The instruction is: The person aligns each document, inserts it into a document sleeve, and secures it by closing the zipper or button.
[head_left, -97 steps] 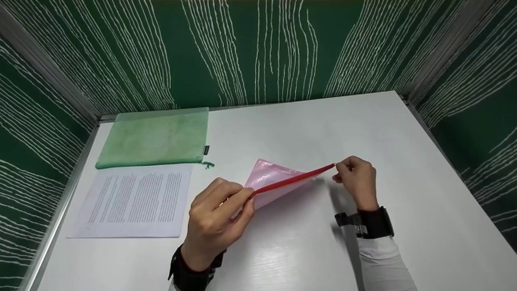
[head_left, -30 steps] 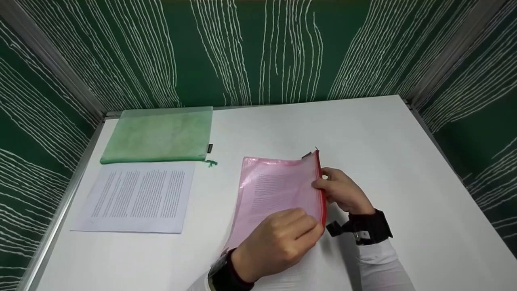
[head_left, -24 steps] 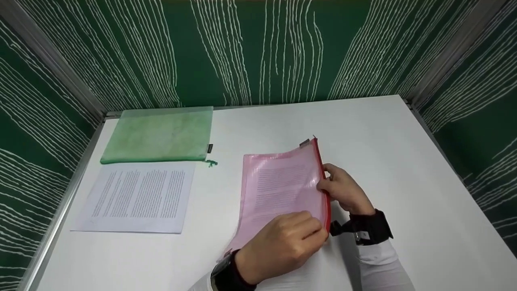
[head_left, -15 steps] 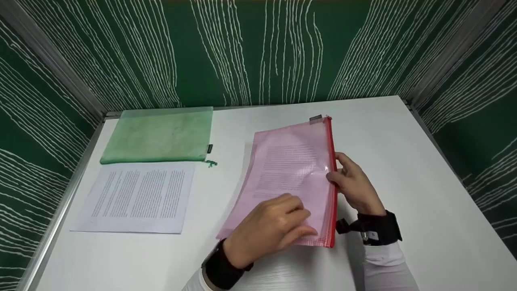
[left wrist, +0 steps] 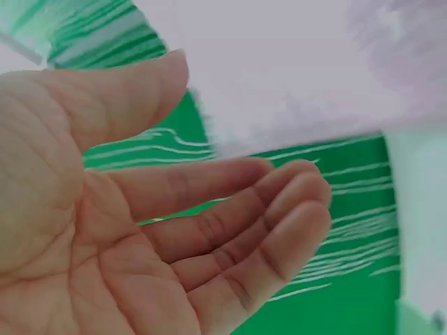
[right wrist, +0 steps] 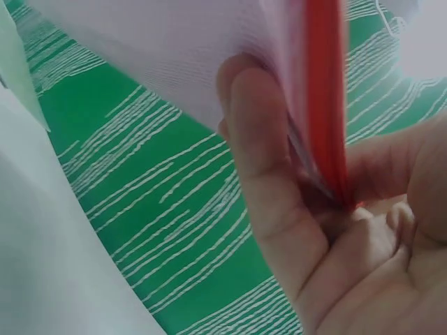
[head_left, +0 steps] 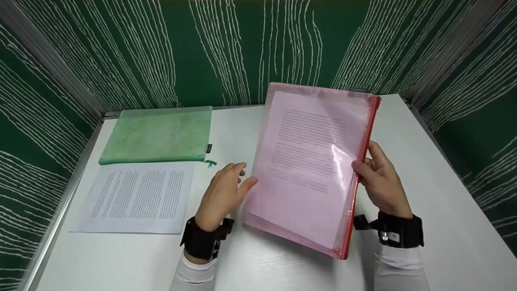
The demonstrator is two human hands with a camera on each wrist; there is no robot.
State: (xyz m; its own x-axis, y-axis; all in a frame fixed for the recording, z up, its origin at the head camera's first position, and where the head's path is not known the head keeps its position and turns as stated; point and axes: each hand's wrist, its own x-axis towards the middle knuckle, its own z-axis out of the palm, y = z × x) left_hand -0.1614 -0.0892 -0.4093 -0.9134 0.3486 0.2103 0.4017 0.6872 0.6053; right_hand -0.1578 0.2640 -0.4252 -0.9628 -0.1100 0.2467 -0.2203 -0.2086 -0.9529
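Above the right half of the white table, a pink zip pouch hangs in the air, tilted so that its front face turns toward the person. Its upper end covers part of the table's far edge and of the green wall. A printed page shows through the pink front (glare blurs some of the lines), and a red zip edge runs down the side nearest the right hand. That hand grips the pouch partway along this edge, the thumb on the front face and the fingers behind it; the right wrist view shows the red strip between them. The left hand holds nothing: its palm is bare, with the thumb spread away from gently bent fingers. The thumb tip overlaps the pouch's other long edge in the head view, though I cannot tell whether they touch. On the left of the table lies a green zip pouch, flat, with a dark tab and a short green cord at its right side. Just in front of it lies a printed sheet, also flat.
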